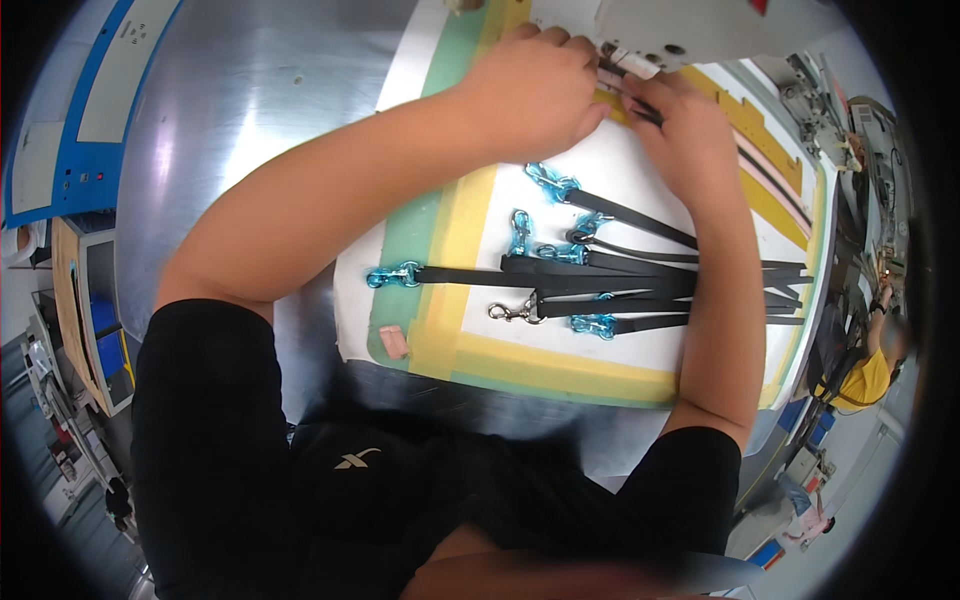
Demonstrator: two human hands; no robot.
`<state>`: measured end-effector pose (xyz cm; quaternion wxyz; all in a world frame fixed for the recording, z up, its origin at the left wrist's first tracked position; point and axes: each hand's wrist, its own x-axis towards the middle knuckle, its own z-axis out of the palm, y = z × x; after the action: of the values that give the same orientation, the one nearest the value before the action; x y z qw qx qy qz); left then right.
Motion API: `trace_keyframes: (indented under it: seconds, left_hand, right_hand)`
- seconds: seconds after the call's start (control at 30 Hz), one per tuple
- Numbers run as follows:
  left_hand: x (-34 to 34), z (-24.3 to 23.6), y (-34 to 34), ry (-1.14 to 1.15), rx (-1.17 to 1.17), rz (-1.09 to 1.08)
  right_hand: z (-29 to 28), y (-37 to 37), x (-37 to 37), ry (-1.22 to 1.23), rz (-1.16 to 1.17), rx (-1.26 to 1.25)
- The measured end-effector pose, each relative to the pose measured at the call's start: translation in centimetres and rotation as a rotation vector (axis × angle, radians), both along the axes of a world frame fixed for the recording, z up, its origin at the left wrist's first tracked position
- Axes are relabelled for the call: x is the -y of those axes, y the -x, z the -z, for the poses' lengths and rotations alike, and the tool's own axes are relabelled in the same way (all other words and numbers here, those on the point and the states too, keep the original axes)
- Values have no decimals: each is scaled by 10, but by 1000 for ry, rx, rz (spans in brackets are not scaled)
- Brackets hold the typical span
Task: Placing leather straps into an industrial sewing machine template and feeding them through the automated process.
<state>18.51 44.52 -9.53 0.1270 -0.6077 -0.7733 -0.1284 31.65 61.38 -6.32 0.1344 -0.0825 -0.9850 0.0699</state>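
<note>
At the far side of the work surface, my left hand (545,92) is closed, its fingers curled beside the machine's grey-white head. What it holds, if anything, is hidden under the fingers. Just to its right, my right hand (690,130) pinches a black strap (650,113) close to the machine. Nearer me lie several black straps (470,277), fanned out with their ends toward the right and partly covered by my right forearm. Most end in metal snap hooks wrapped in blue film (393,275); one snap hook (515,312) is bare metal.
The white board (440,335) has green and yellow tape borders, with a small pink piece (393,342) at its near left. A machine head (690,35) overhangs the far side. Yellow guide strips (775,200) run at the right. Metal table (250,120) and blue-framed panel (90,110) stand left; people are visible far right.
</note>
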Motion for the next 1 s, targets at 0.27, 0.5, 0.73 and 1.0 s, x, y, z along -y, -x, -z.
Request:
trace_keyframes:
  seconds: [0.27,0.5,0.73,1.0]
  left_hand:
    - [4,0,2,2,17,-34]
    - [6,0,2,-30,28,-29]
    - [0,-5,-2,49,22,-12]
    - [4,-8,-4,71,25,-60]
  right_hand:
    - [-13,-20,-21,-126,104,167]
    - [-7,-22,-17,-128,145,160]
    - [-5,-24,-23,-152,149,178]
    - [-13,-39,-28,-94,189,195]
